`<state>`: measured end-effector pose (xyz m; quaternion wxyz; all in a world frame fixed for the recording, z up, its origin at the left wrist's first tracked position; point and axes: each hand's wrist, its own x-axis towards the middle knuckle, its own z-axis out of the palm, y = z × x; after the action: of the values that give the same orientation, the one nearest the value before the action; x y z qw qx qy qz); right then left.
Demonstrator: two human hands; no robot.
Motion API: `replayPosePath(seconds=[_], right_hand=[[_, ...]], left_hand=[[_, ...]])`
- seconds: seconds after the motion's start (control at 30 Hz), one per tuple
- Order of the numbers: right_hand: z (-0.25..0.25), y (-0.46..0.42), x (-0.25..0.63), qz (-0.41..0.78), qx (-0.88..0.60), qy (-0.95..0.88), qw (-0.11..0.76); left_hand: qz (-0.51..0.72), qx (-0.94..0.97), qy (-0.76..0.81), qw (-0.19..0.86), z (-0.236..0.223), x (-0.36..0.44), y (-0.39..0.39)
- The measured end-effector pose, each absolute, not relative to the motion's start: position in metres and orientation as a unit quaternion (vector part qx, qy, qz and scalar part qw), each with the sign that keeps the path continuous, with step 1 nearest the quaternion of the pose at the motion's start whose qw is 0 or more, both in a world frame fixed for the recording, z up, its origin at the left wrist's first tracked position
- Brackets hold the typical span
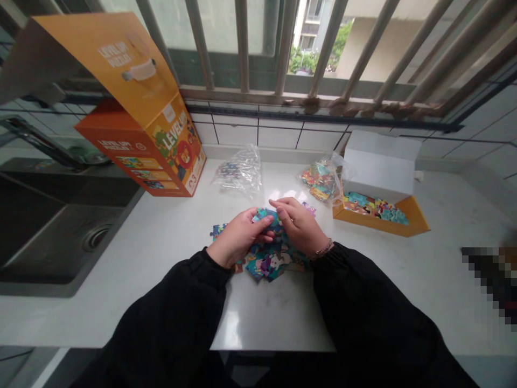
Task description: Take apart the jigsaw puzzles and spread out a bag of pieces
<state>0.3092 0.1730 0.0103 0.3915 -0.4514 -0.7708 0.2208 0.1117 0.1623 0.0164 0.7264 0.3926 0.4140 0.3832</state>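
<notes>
Above a heap of loose jigsaw puzzle pieces (266,264) on the white counter, both of my hands are close together. My left hand (242,234) grips several blue-green puzzle pieces (269,215), its thumb lying across them. My right hand (301,226) is closed at the right side of the same pieces, thumb and fingers against them; its palm side is hidden. Part of the heap is covered by my hands. One blue piece (218,230) pokes out beside my left hand.
A tall orange puzzle box (161,145) with its lid raised stands back left, near the sink (76,269). Toward the wall lie a clear plastic bag (240,172) and a bag of puzzle pieces (321,178). An open yellow box (379,223) at right holds more pieces.
</notes>
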Motion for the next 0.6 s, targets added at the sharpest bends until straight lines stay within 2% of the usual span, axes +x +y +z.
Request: replayPosePath(seconds=[0.07,0.13,0.2,0.3,0.4,0.6], right_hand=[[0.020,0.173,0.325,0.198,-0.488,-0.775,0.349],[0.029,0.171,0.344,0.190,-0.536,-0.780,0.260],[0.033,0.167,0.360,0.218,-0.554,-0.782,0.187],[0.032,0.161,0.371,0.278,-0.544,-0.782,0.125],[0.030,0.159,0.370,0.272,-0.534,-0.795,0.097],[0.031,0.161,0.372,0.303,-0.517,-0.792,0.112]], left_hand=[[0.382,0.400,0.441,0.707,0.018,0.111,0.164],[0.374,0.407,0.462,0.694,0.019,0.110,0.164],[0.362,0.411,0.473,0.690,0.018,0.110,0.165],[0.349,0.410,0.478,0.694,0.016,0.110,0.164],[0.350,0.408,0.475,0.696,0.015,0.109,0.164],[0.349,0.406,0.473,0.700,0.017,0.110,0.163]])
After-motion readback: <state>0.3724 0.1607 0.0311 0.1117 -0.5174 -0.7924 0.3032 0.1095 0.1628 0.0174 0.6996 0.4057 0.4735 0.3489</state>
